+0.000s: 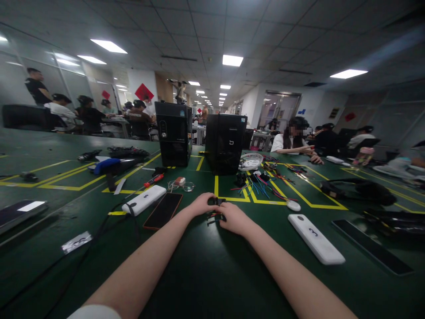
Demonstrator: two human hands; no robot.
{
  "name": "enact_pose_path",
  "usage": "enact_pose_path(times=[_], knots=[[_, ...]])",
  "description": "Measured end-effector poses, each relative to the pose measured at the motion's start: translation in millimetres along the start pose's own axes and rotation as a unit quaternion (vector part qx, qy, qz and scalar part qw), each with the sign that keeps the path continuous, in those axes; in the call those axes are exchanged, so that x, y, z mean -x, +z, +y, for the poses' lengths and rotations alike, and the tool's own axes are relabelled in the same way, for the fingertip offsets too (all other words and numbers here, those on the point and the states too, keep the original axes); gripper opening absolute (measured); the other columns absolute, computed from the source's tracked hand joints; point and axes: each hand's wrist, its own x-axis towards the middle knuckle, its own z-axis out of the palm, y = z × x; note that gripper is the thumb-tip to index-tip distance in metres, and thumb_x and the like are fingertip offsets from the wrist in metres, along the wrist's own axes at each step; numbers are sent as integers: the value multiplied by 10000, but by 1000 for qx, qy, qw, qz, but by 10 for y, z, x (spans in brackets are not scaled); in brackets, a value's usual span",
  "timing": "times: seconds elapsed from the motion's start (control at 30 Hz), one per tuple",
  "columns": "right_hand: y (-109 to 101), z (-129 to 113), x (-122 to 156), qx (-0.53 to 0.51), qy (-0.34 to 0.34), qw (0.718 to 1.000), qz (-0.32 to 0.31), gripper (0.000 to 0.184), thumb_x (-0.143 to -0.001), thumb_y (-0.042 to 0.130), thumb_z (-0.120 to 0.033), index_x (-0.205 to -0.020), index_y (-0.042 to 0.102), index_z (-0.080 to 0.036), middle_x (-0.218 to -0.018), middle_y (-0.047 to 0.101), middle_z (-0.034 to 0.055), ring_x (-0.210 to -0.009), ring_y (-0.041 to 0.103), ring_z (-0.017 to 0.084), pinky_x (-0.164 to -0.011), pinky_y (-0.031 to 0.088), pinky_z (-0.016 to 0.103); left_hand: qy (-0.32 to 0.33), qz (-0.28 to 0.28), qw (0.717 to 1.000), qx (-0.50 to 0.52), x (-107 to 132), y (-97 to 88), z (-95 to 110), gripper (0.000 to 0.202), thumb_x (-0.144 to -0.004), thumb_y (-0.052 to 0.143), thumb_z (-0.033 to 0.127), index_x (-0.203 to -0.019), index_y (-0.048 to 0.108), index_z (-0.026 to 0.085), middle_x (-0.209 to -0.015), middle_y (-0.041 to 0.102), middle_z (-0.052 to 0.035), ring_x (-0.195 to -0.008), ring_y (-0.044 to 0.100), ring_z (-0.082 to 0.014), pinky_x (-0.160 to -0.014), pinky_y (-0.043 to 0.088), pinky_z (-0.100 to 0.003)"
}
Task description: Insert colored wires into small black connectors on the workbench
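Note:
In the middle of the green table [199, 274], my left hand [203, 204] and my right hand [232, 217] meet over a small black part [218, 201]. My left thumb and fingers pinch it from one side, and my right fingers close on it from the other. Short coloured wires with dark ends [214, 218] hang just below, by my right fingertips. The part is too small and too covered to name its kind. A dark phone [163, 212] lies left of my left hand, and a pair of glasses [186, 187] rests behind it.
Two black computer towers [173, 133] stand at the back, beside a white basket [250, 161]. Loose coloured wires [262, 186] lie to the right. White numbered power banks [315, 239] sit on both sides. A red screwdriver [153, 180] lies left. Another person [292, 141] sits across, right.

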Motion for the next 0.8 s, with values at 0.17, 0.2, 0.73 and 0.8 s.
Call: enact_pose_path(times=[0.17, 0.2, 0.73, 0.8], knots=[[50, -18, -11, 29, 59, 996, -58, 188, -733, 524, -145, -906, 594, -152, -934, 591, 82, -839, 539, 168, -719, 377, 251, -7, 3, 1000, -5, -1, 7, 10, 389, -676, 648, 416, -968, 617, 160, -975, 621, -74, -915, 564, -239, -832, 431, -336], [55, -20, -10, 32, 63, 995, -64, 181, -724, 528, -142, -894, 590, -151, -919, 594, 82, -818, 541, 167, -702, 375, 249, -6, 4, 1000, -5, -1, 10, 13, 385, -678, 646, 416, -964, 617, 159, -969, 621, -74, -910, 565, -238, -827, 432, -336], [111, -11, 5, 46, 78, 995, -43, 345, -702, 481, -75, -1040, 547, -101, -1005, 605, 155, -910, 567, 226, -789, 419, 314, 2, 4, 1000, -13, 1, 11, 40, 412, -701, 629, 420, -1001, 610, 138, -1007, 621, -95, -939, 573, -248, -848, 437, -339], [107, -18, 14, 47, 86, 994, -51, 386, -686, 489, -69, -1068, 535, -87, -1012, 608, 160, -916, 573, 236, -781, 427, 314, 4, 5, 1000, -15, -1, 15, 35, 408, -702, 629, 417, -1000, 608, 140, -1005, 620, -94, -937, 573, -246, -844, 437, -337]])
